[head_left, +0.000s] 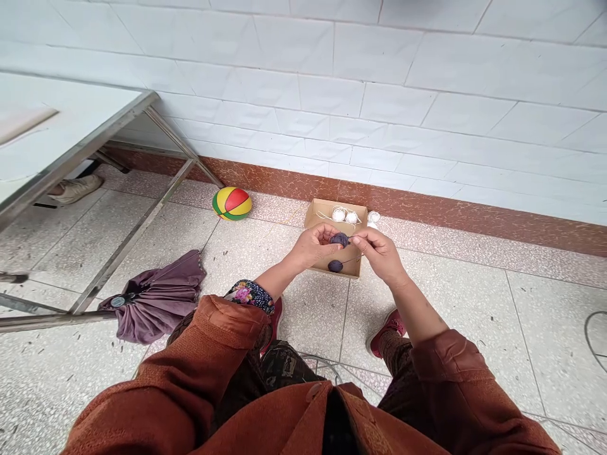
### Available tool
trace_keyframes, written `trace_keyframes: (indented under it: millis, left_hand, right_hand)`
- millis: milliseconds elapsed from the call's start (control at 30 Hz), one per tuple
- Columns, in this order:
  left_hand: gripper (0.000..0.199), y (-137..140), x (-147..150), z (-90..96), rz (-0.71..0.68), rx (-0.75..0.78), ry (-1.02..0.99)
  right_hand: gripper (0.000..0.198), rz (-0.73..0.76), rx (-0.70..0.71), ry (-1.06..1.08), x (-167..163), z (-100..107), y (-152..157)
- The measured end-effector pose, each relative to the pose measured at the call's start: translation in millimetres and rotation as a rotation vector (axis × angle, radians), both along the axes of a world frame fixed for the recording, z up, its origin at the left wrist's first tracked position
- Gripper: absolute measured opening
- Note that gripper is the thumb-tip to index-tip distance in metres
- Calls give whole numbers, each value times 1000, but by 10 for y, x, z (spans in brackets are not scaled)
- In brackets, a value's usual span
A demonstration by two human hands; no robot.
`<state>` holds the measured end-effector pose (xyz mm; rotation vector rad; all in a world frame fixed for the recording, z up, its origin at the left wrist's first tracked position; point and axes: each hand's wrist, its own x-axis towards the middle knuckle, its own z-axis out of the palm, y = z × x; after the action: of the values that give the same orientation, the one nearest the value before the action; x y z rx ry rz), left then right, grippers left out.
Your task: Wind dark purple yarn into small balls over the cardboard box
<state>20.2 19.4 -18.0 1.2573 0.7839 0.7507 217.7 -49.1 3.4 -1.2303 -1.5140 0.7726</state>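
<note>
Holding a dark yarn ball (339,239) above an open cardboard box (315,218) on the floor, a person in a rust-brown jacket (180,379) stands facing a tiled wall (379,63); the left hand (313,246) curls its fingers and thumb around the ball, while the right hand (382,254) pinches a short dark strand (350,238) just beside it.

The held ball appears well formed already, with the strand not yet laid in; how much yarn is left to wind cannot be told. Inside the box, a second dark ball (335,266) lies near the front, a thread trailing rightward from it; whether this thread joins the pinched strand is unclear. Two white yarn balls (338,215) sit at the back of the box; more white yarn (374,218) lies just outside its right side.

The hands partly hide the box, but nothing else seems in their way; to the left are a striped toy ball (232,203), a folded purple umbrella (164,294) and a metal-framed table (114,104), with another person's shoe (78,189) beneath; a dark cord (588,335) loops at far right.
</note>
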Motion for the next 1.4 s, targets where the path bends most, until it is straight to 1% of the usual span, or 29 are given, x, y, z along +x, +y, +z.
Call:
trace_keyframes:
  millis: [133,200,233,267,333,433,500,567,633,700,767,867,1000,1100,1167,1267,1333,1400]
  left_hand:
    - [40,-62,-6,71,-192,-36,-51]
    - [40,-79,-2,93,-241,-55,-119]
    - [40,-82,2,97,-239,-61,-155]
    - [40,-81,6,96,-218,-62,-189]
    - [39,-66,14,80,-133,-52,-240]
    - [38,-19,15,32,20,-33,-261]
    - [38,16,10,-6,91,-21,-224]
    - [36,41,7,-39,127,6,-143]
    - [34,50,11,-55,133,38,-53]
    - [33,40,21,-47,116,56,6]
    - [34,15,33,-17,78,62,40]
    - [33,-29,39,40,-26,46,57]
    - [33,-71,21,86,-187,-27,2]
    - [36,-98,9,103,-235,-122,-78]
    - [40,-112,11,117,-220,-170,-164]
    - [45,-97,17,127,-144,-178,-271]
    - [43,-50,9,113,-64,-155,-292]
    - [40,20,-14,85,45,-118,-269]
  right_hand:
    - [30,-124,2,-31,31,-36,48]
    - [29,-140,-21,-51,19,-97,66]
    - [28,-135,-42,-58,9,-136,73]
    - [27,-123,-68,-67,-3,-178,76]
    - [25,-83,-114,-104,-39,-257,71]
    - [21,22,-111,-179,-122,-308,33]
    - [20,125,-71,-207,-180,-279,-3]
    - [21,220,-38,-213,-216,-217,-33]
    - [21,258,-18,-195,-209,-149,-49]
    - [20,226,-2,-159,-159,-98,-47]
    - [19,152,18,-126,-85,-73,-32]
    - [22,37,50,-129,12,-75,-1]
    - [27,-91,72,-168,47,-116,38]
    - [31,-140,47,-170,28,-177,69]
    - [31,-157,1,-165,8,-241,88]
    - [27,-166,-83,-184,-44,-350,91]
    - [22,-122,-113,-219,-102,-402,65]
    - [20,-10,-116,-254,-175,-408,19]
